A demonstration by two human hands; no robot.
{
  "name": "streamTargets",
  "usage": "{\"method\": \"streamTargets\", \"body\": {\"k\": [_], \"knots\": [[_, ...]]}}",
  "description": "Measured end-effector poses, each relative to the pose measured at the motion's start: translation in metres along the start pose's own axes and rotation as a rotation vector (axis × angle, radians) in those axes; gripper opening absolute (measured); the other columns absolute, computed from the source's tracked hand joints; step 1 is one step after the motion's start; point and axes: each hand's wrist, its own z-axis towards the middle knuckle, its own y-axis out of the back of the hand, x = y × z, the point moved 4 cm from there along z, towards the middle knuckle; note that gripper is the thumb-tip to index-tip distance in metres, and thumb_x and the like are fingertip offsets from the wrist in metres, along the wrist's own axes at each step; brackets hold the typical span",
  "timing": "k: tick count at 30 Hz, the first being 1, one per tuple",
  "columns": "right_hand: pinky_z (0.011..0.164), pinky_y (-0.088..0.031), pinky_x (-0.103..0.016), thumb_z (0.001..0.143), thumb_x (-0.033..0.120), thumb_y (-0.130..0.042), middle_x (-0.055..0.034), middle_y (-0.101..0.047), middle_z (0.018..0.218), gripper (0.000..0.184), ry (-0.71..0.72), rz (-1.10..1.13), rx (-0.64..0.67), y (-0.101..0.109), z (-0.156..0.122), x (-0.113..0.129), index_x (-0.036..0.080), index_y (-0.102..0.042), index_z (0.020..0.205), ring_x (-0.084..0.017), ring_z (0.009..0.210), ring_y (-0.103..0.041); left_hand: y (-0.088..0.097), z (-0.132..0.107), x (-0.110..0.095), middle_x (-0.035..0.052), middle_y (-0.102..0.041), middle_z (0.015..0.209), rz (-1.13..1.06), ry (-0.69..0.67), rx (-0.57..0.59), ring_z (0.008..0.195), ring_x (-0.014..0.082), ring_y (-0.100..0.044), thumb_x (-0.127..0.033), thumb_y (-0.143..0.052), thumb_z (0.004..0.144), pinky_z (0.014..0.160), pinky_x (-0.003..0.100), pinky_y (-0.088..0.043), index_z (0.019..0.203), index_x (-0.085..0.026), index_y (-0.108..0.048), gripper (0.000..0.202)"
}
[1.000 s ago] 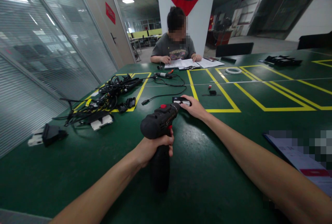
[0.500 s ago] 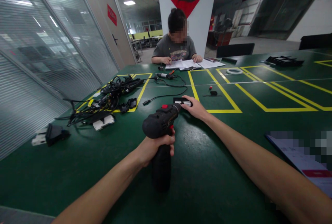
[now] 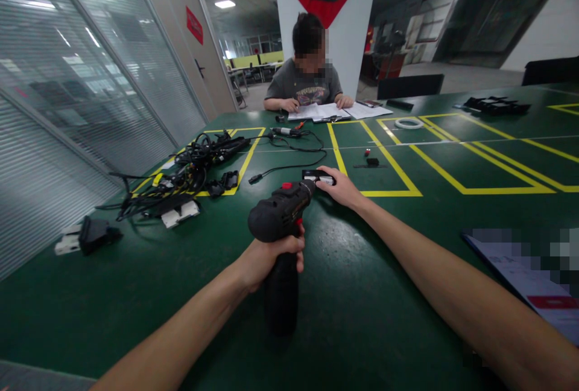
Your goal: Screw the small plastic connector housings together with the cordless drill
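My left hand [image 3: 271,258] is wrapped round the grip of a black cordless drill [image 3: 275,213], a finger by its red trigger. The drill points forward and a little right. Its chuck [image 3: 309,186] reaches a small black and white block [image 3: 312,174] on the green table; whether the tip touches it I cannot tell. My right hand [image 3: 337,187] grips the right end of that block, thumb on the near side and fingers over the far side. The block's exact kind does not show.
Tangled black cables [image 3: 199,165] lie at left, with black clips [image 3: 224,183] and a black and white part [image 3: 88,237] nearby. A thin cable [image 3: 289,165] runs ahead. Beyond sit a tape roll [image 3: 409,123] and a person [image 3: 307,80] with papers. A clipboard [image 3: 506,270] lies at right.
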Motion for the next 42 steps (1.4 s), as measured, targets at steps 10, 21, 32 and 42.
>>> {"method": "streamTargets", "body": {"k": [10, 21, 32, 42], "knots": [[0.105, -0.045, -0.044, 0.085, 0.035, -0.066, -0.0106, -0.065, 0.126, 0.047, 0.006, 0.015, -0.008, -0.0015, 0.0011, -0.0013, 0.02, -0.063, 0.129, -0.028, 0.116, -0.061, -0.0002, -0.0015, 0.0003, -0.0032, -0.059, 0.066, 0.034, 0.002, -0.007, 0.049, 0.0101, -0.059, -0.027, -0.073, 0.066, 0.054, 0.024, -0.043, 0.09, -0.015, -0.056, 0.032], [0.103, -0.046, -0.045, 0.084, 0.036, -0.066, -0.0102, -0.065, 0.125, 0.047, -0.001, 0.012, -0.007, -0.001, 0.0012, -0.0018, 0.021, -0.063, 0.129, -0.028, 0.113, -0.062, -0.0016, -0.0002, 0.0001, -0.0037, -0.057, 0.064, 0.016, -0.013, 0.005, 0.048, 0.0099, -0.059, -0.026, -0.071, 0.066, 0.053, 0.023, -0.043, 0.087, -0.015, -0.056, 0.029], [0.105, -0.046, -0.045, 0.085, 0.036, -0.065, -0.0094, -0.065, 0.128, 0.046, 0.012, 0.015, -0.002, -0.001, 0.0016, -0.0017, 0.022, -0.063, 0.129, -0.028, 0.116, -0.061, -0.002, -0.0005, 0.0002, -0.0041, -0.057, 0.066, 0.015, -0.022, 0.01, 0.048, 0.0096, -0.06, -0.025, -0.071, 0.065, 0.053, 0.023, -0.042, 0.088, -0.015, -0.056, 0.029], [0.104, -0.046, -0.045, 0.084, 0.035, -0.065, -0.01, -0.065, 0.123, 0.046, 0.032, -0.002, -0.01, -0.0005, 0.0005, 0.0013, 0.021, -0.063, 0.128, -0.028, 0.113, -0.062, -0.0011, 0.0005, 0.0, -0.0031, -0.058, 0.07, -0.004, -0.018, -0.001, 0.049, 0.0095, -0.06, -0.025, -0.072, 0.066, 0.053, 0.024, -0.043, 0.09, -0.015, -0.056, 0.031]]}}
